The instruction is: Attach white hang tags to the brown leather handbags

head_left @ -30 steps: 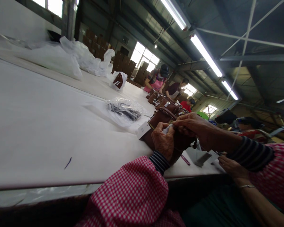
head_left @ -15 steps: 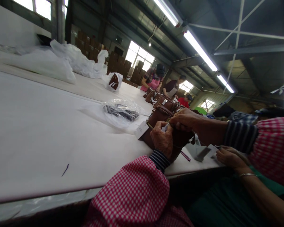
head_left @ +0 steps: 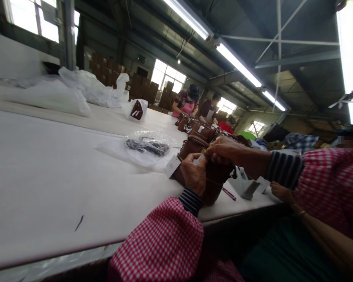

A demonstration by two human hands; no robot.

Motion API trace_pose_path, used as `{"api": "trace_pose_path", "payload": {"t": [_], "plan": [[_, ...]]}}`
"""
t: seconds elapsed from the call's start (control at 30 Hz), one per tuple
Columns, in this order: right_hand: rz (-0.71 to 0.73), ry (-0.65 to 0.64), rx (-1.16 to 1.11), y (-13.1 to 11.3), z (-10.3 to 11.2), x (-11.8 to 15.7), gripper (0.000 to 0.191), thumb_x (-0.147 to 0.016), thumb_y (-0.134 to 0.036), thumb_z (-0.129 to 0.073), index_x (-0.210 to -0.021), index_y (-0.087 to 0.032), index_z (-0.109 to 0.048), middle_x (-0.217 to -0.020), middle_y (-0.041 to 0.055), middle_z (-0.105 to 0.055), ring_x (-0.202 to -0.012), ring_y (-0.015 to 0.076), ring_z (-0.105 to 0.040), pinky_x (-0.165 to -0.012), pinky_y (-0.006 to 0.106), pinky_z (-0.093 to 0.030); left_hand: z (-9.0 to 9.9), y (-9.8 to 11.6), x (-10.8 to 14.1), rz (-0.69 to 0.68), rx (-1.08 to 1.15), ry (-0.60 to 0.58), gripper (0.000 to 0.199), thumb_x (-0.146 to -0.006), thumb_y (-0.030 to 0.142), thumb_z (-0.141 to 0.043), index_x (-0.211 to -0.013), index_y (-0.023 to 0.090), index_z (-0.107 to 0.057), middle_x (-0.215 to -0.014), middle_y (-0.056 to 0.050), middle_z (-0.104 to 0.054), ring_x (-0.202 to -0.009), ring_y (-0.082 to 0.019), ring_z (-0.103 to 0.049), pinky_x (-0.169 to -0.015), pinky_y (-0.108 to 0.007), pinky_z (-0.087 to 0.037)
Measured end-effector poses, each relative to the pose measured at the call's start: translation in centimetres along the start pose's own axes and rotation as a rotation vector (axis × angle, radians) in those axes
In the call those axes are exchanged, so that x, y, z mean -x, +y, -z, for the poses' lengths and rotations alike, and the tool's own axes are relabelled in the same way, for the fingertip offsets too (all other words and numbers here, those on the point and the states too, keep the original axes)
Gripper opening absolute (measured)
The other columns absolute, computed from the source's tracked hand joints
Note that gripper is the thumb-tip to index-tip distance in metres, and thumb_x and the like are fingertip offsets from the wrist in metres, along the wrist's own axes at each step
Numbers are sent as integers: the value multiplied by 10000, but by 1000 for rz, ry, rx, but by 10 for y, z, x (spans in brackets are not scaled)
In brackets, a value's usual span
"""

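Observation:
A brown leather handbag (head_left: 216,184) stands at the table's front edge, right of centre. My left hand (head_left: 194,174) is closed at its top, fingers pinched by a small white piece. Pressed close beside it, my right hand (head_left: 222,150) grips the same upper part, near gold-coloured metal; the exact spot between the fingertips is hidden. A white hang tag (head_left: 172,166) dangles from the bag's left side.
Clear plastic packaging with dark contents (head_left: 148,144) lies left of the bag. More brown bags (head_left: 201,131) stand behind. To the right are a pink pen (head_left: 229,193), a grey-white tool (head_left: 248,188) and a co-worker's hand (head_left: 282,192).
The view has shifted, so the scene sits slightly lower and further left. Both my hands stay at the handbag's top. The co-worker's hand at the right has moved a little away from the white tag.

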State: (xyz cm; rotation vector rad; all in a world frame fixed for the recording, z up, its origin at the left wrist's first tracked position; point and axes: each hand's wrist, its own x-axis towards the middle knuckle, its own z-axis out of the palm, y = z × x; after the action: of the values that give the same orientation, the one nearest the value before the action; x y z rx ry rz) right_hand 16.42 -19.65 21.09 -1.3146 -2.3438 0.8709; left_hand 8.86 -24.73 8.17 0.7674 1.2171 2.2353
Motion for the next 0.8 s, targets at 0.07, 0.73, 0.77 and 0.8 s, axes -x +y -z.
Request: {"api": "trace_pose_path", "payload": {"t": [0.07, 0.73, 0.77, 0.8], "plan": [[-31, -3, 9, -2, -1, 7, 110, -663, -214, -766, -611, -145, -698, -542, 56, -655, -426, 121, -559, -350, 183, -361, -1, 1, -2, 42, 51, -15, 192, -748, 335, -711, -813, 156, -734, -724, -32, -713, -692, -166, -624, -662, -284, -474], [1, 89, -234, 21, -17, 30, 255, -762, -47, -637, -931, -189, -510, -606, 8, -707, -442, 145, -633, -308, 165, -387, 3, 26, 0, 311, 371, -109, 197, -640, 206, -749, -786, 95, -675, -527, 28, -609, -357, -3, -325, -371, -172, -157], [13, 96, -235, 23, -18, 31, 288, -764, -37, -623, -953, -199, -478, -599, -3, -700, -436, 145, -627, -304, 166, -385, 4, 26, -1, 317, 365, -116, 203, -639, 209, -747, -789, 92, -676, -539, 19, -624, -352, -3, -326, -368, -172, -150], [28, 95, -232, 24, -18, 33, 303, -767, -27, -607, -963, -204, -459, -590, -14, -690, -432, 143, -621, -305, 166, -386, 5, 26, -1, 325, 358, -122, 207, -638, 212, -746, -790, 89, -677, -543, 12, -631, -346, -2, -323, -365, -172, -143]]}}
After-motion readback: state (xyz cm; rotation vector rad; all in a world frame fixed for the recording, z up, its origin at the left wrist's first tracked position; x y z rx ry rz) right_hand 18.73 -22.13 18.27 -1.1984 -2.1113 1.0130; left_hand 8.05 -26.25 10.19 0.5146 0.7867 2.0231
